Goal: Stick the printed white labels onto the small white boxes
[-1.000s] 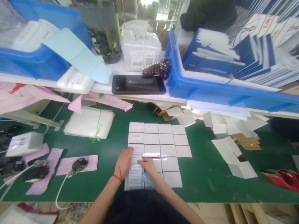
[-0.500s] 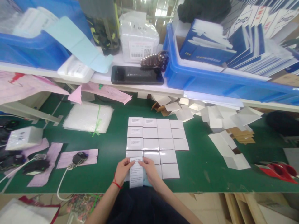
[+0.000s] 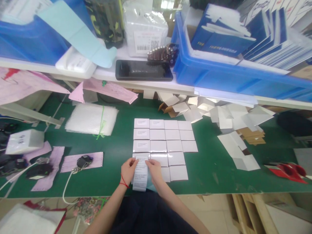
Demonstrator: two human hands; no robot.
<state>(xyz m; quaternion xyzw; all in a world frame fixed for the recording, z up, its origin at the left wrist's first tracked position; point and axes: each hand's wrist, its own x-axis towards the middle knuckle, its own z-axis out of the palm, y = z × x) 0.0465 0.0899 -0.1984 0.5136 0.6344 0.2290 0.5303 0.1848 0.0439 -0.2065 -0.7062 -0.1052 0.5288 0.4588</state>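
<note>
Though fingers (image 3: 149, 162) pinch the label strip (image 3: 140, 174), its lettering blurs.

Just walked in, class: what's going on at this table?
A person's left hand and right hand pinch opposite edges of a label strip. It is held over the near-left part of a grid of white boxes on the green table. Four boxes visibly bear labels.

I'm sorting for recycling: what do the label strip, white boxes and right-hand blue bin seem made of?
Label strip: probably paper, rather matte; looks thin, with printed text.
White boxes: likely coated card, glossy; some tops catch light.
Blue bin: apparently plastic, soft sheen, moulded ribs.
</note>
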